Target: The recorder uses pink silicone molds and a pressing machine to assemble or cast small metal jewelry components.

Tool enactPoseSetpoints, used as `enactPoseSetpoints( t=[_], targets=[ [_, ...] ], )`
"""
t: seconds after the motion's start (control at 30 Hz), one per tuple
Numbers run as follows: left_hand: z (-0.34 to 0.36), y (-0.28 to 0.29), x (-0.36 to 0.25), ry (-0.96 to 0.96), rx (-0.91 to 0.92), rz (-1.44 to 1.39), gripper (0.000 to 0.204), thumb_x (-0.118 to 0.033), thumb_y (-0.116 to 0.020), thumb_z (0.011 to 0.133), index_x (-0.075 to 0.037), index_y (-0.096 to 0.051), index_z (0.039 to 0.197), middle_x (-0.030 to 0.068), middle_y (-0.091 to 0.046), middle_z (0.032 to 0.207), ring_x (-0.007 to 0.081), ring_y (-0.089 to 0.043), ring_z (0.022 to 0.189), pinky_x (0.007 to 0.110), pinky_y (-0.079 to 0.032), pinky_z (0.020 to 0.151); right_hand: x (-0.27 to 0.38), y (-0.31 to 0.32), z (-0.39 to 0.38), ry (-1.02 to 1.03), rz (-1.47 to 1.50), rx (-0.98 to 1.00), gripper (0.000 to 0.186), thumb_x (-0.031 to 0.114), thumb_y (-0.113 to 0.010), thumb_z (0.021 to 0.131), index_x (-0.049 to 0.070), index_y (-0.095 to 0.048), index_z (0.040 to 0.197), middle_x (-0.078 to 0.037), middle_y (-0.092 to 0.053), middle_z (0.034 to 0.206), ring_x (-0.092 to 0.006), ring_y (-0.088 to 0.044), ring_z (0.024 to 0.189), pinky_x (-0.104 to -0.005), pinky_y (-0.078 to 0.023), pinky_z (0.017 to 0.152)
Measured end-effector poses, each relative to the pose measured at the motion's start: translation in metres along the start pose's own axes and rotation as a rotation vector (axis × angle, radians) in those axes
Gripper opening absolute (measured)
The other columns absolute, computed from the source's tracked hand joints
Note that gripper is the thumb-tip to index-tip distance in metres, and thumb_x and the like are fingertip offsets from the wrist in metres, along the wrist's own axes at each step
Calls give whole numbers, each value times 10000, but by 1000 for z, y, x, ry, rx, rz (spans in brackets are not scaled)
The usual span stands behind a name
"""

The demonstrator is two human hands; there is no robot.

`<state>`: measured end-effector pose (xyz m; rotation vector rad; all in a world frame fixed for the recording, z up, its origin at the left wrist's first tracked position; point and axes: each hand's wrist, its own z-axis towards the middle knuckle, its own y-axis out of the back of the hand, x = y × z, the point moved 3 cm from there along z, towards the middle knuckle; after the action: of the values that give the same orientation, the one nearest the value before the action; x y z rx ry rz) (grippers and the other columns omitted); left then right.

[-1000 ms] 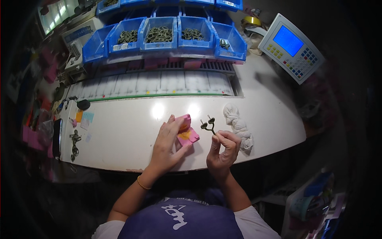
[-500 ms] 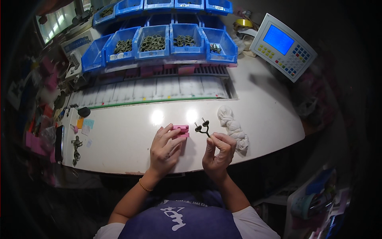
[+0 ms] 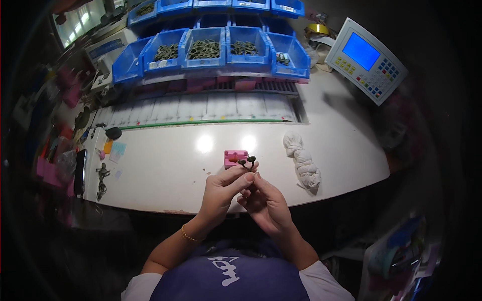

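Observation:
My left hand [image 3: 224, 191] and my right hand [image 3: 268, 201] meet over the near part of the white table. Between their fingertips they pinch a dark green forked piece [image 3: 251, 160], with two prongs that end in round dark heads. Its lower stem is hidden by the fingers. Just beyond the hands lies a pink block [image 3: 234, 155] with notches cut in it, flat on the tabletop and partly covered by the piece and my left fingers.
A twisted white cloth [image 3: 303, 163] lies to the right. Blue bins [image 3: 205, 61] of dark green parts stand at the back. A keypad console [image 3: 369, 60] is at back right. Dark green pieces [image 3: 102, 180] rest at left, near coloured paper notes [image 3: 117, 150].
My left hand has let go of the pink block and joined my right hand at the forked piece. The right hand has brought the piece left and nearer. The whole view has shifted slightly.

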<state>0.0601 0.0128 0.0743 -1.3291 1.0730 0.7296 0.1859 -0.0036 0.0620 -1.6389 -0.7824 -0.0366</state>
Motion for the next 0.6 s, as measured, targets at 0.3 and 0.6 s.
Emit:
enactPoseSetpoints(
  t=[0.3, 0.6],
  targets=[
    [-7, 4, 4, 40, -111, -72, 219, -145, -699, 924, 38, -749, 1032, 114, -738, 999, 106, -629, 854, 246, -488, 704, -14, 7, -7, 374, -671, -5, 217, 216, -455, 1068, 49, -563, 1155, -43, -615, 1022, -134, -576, 899, -319, -480, 847],
    [-16, 3, 0, -6, -95, -101, 174, -96, -695, 905, 60, -750, 962, 176, -737, 1001, 209, -668, 1026, 347, -485, 964, 0, -19, -18, 1237, -1604, -70, 138, -8, -727, 824, -2, -610, 898, -122, -641, 829, -258, -635, 731, -343, -506, 651]
  ],
)
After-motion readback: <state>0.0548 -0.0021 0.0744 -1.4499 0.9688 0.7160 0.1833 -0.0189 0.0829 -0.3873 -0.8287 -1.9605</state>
